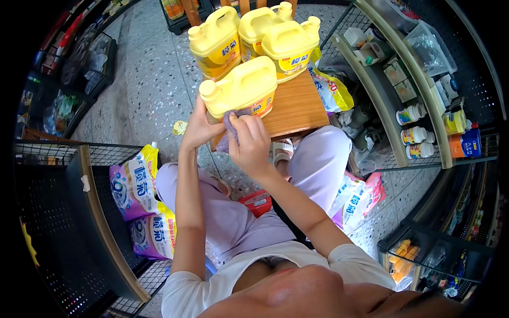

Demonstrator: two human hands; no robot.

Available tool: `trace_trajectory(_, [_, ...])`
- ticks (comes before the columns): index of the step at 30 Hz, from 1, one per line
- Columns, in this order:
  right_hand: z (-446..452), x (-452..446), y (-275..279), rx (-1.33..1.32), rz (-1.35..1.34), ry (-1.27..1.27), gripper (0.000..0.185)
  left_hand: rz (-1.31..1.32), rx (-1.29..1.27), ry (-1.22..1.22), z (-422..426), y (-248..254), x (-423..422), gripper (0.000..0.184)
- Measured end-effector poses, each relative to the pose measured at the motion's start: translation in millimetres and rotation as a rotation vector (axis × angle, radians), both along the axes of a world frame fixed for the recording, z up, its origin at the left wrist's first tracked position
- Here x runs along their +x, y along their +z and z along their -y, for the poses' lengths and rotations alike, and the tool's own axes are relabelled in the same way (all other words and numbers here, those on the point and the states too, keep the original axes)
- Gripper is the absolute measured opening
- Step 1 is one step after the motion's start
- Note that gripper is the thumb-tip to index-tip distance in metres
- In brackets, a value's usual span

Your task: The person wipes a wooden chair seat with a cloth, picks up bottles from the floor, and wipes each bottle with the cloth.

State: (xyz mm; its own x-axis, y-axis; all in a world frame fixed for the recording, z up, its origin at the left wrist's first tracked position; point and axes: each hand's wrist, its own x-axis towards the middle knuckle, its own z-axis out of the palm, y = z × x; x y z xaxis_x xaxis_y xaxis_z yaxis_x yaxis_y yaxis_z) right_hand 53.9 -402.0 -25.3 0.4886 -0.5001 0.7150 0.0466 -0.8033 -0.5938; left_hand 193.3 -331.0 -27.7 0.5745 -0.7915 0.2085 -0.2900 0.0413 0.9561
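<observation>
A yellow jug of liquid detergent (245, 87) stands near the front left corner of a wooden stool or small table (297, 108). My left hand (200, 127) is wrapped round the jug's left side, below its cap. Bunched in the closed fingers of my right hand (249, 142) is a purple-grey cloth (231, 129), pressed to the jug's front near the label. Behind stand three more jugs of the same kind: one jug at left (216, 45), one in the middle (253, 29) and one at right (290, 50).
Purple-and-yellow detergent bags (135, 183) lie on the floor at left, beside a black shelf (58, 212). More bags (352, 196) sit by my right knee. On the right shelf stand white bottles (413, 135) and boxes. Another shelf (101, 69) is at upper left.
</observation>
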Motion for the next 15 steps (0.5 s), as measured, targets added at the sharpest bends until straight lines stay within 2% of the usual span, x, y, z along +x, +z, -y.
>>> trace_trajectory(3, [-3.2,0.0,1.3,-0.007,0.002,0.076,0.03,0.092,-0.017,-0.044,-3.3,3.6,1.0,0.101])
trace_trajectory(6, [1.0,2.1,2.6,0.034,0.025,0.217,0.031,-0.118,-0.037,-0.096,-8.2,12.5,-4.6,0.1])
trace_trajectory(8, [7.3,1.5,-2.2,0.108,0.035,0.349,0.031,-0.024,0.026,-0.086,-12.2,7.7,-1.6,0.101])
trace_trajectory(11, [13.0,-11.7,-1.4,0.361,-0.002,0.495,0.03,0.167,0.039,0.022,-21.7,-11.6,2.3,0.096])
trace_trajectory(12, [15.8,-17.0,-5.4,0.548,0.014,0.545,0.03,0.24,0.031,0.072,-25.7,-16.1,3.1,0.094])
trace_trajectory(15, [23.9,-34.9,-19.5,1.165,0.115,0.641,0.033,0.183,-0.013,0.227,-42.7,-14.2,1.9,0.064])
